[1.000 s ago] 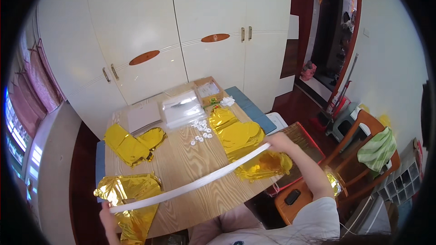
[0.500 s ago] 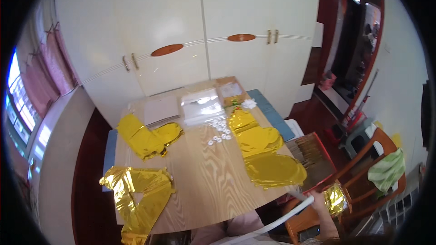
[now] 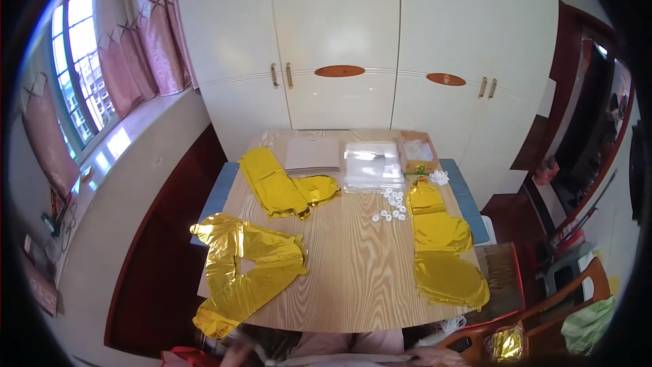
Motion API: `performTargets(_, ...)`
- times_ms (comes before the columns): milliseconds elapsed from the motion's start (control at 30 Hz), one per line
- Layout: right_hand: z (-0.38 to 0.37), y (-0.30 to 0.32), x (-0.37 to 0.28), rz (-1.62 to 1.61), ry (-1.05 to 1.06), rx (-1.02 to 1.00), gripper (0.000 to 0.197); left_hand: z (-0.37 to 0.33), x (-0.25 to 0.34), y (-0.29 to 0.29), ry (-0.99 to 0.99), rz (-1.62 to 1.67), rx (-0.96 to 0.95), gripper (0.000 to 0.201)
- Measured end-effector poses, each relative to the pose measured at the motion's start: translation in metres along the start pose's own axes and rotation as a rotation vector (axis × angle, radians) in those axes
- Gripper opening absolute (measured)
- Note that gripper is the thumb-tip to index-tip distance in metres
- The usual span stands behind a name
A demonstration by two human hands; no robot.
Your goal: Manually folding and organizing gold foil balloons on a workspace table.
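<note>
My left hand (image 3: pixel 238 352) is at the lower edge, below the near left corner of the table, smeared by motion; its fingers do not show clearly. My right hand (image 3: pixel 435 356) is low at the picture's edge, mostly cut off. Nearest the left hand lies a flat gold foil balloon with a hole in it (image 3: pixel 266 284), overhanging the table's front left edge. Behind it rests a folded gold foil balloon (image 3: pixel 272 180). Along the right side several flat gold foil sections (image 3: pixel 448 275) lie in a row. Small white rings (image 3: pixel 388 215) are scattered beside them.
On the wooden table (image 3: pixel 346 272) are a pale board stack (image 3: pixel 312 155), clear plastic packets (image 3: pixel 373 166) and a cardboard box (image 3: pixel 419 153). A wooden chair (image 3: pixel 591 282) with a green cloth stands right, holding a gold packet (image 3: pixel 507 344). White cabinets (image 3: pixel 333 20) rise behind.
My view has swung left, and the table now sits further right in it. My right hand has dropped from beside the chair to the lower edge. My left hand has come into view.
</note>
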State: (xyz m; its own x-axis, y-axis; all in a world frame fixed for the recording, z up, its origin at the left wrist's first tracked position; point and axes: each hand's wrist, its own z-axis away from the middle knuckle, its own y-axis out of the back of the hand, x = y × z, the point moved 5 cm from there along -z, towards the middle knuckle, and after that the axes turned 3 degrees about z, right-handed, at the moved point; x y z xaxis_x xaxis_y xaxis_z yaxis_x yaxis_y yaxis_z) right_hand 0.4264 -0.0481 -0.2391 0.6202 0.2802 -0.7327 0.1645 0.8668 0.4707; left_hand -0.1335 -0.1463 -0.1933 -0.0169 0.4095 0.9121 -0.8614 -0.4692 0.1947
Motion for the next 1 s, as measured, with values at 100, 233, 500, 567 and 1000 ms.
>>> performTargets(100, -0.036, 0.109, -0.159, -0.080, 0.383, 0.106, 0.043, -0.015, 0.011, 0.006, 0.016, 0.496, 0.126, 0.036)
performTargets(233, -0.123, 0.204, -0.258, 0.265, 0.652, 0.390, 0.036, -0.014, 0.047, 0.006, 0.100, 0.765, 0.325, 0.034)
performTargets(500, -0.303, 0.246, -0.286, 0.634, 0.264, 0.581, 0.063, -0.029, 0.070, 0.020, -0.196, 0.566, 0.283, 0.025)
performTargets(567, -0.312, 0.242, -0.269, 0.697, 0.260, 0.623, 0.062, -0.031, 0.079, 0.020, -0.227, 0.567, 0.264, 0.026)
performTargets(1000, -0.308, 0.233, -0.244, 0.636, 0.166, 0.739, 0.062, -0.090, 0.120, 0.034, -0.158, 0.382, 0.132, 0.023)
